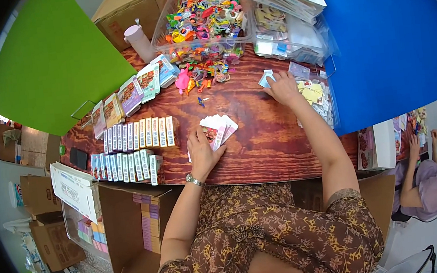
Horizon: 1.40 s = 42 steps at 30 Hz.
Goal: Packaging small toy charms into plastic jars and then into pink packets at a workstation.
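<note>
My left hand (203, 151) rests on the wooden table (262, 142) near its front edge and holds a fanned stack of small cards (217, 127). My right hand (282, 88) reaches out to the right, fingers pinching a small white-and-blue packet (265, 79). Just beyond it lies a clear bin (332, 106) of yellow and white packets. A heap of small colourful plastic pieces (203, 71) lies spilled in front of a clear tub (200, 16) filled with more of them.
Rows of narrow upright boxes (134, 148) stand at the left, with flat picture packs (129, 95) behind them. Cardboard boxes (132, 231) sit below the table's left. Green (50, 58) and blue (389, 38) dividers flank the table. Another person (436, 177) works at the right.
</note>
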{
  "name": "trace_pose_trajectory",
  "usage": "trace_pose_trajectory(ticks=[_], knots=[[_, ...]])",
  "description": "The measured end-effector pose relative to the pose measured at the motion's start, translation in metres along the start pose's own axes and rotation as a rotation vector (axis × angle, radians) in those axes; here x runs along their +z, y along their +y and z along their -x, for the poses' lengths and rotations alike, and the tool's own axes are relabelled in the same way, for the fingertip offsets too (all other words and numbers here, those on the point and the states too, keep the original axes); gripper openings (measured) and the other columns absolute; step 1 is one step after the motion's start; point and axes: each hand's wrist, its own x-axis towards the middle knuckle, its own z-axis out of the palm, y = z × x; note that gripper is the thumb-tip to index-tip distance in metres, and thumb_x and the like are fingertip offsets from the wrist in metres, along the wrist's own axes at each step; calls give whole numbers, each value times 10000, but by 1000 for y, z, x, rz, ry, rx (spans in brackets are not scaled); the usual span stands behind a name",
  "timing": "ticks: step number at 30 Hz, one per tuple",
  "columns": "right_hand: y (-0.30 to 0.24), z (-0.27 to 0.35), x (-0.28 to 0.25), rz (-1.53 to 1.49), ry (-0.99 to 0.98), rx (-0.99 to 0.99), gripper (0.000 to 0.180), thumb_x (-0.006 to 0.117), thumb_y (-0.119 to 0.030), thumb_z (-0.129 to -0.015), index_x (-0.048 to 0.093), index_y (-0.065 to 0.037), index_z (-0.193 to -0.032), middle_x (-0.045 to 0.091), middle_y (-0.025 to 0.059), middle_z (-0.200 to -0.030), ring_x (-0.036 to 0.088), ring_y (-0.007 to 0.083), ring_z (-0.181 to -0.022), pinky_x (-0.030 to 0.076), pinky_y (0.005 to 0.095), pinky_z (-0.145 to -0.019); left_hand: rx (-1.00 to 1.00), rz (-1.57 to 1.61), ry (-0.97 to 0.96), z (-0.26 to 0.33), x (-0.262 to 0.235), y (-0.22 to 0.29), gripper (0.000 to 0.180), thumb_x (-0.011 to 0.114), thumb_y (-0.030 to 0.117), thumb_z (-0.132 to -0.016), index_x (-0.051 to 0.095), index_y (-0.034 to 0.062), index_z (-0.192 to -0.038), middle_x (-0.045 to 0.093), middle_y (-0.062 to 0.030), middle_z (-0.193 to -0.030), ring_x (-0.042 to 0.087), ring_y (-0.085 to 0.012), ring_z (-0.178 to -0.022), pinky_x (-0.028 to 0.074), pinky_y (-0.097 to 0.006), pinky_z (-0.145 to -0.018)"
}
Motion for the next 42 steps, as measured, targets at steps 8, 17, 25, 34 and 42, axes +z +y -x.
trace_pose_trajectory(ticks=[8,17,25,34,42], knots=[[-55,20,-55,-633,-25,-61,329,616,-313,-963,676,-86,-1193,699,159,-1093,678,343,-988,537,432,-851,-8,251,218,3,-22,24,1065,887,162,-660,266,-57,-1497,443,-245,-1325,420,-418,-1263,380,-463,-1071],[-146,80,-105,-980,408,-323,420,803,-130,-796,675,-99,-1195,492,220,-1421,547,375,-1251,507,435,-982,45,317,316,3,-30,38,805,852,86,-675,444,4,-1364,633,-197,-1144,661,-355,-1050,549,-416,-869],[-162,101,-108,-888,483,-303,346,795,-105,-802,684,-83,-1129,474,233,-1435,548,374,-1246,514,431,-973,137,432,333,10,-45,46,830,845,76,-667,416,54,-1377,627,-187,-1159,653,-362,-1058,549,-409,-863],[-157,104,-121,-1123,286,-233,243,683,-125,-928,641,-25,-1147,552,175,-1329,603,246,-1127,516,346,-923,258,337,289,22,-39,47,620,847,113,-681,534,72,-1215,591,-176,-1162,624,-380,-1009,543,-429,-814],[-164,103,-111,-1841,-99,175,201,610,-125,-999,644,4,-1150,648,26,-1039,610,66,-875,512,229,-740,259,213,304,22,-54,55,670,859,92,-679,510,48,-1249,604,-183,-1099,625,-370,-988,536,-436,-795]])
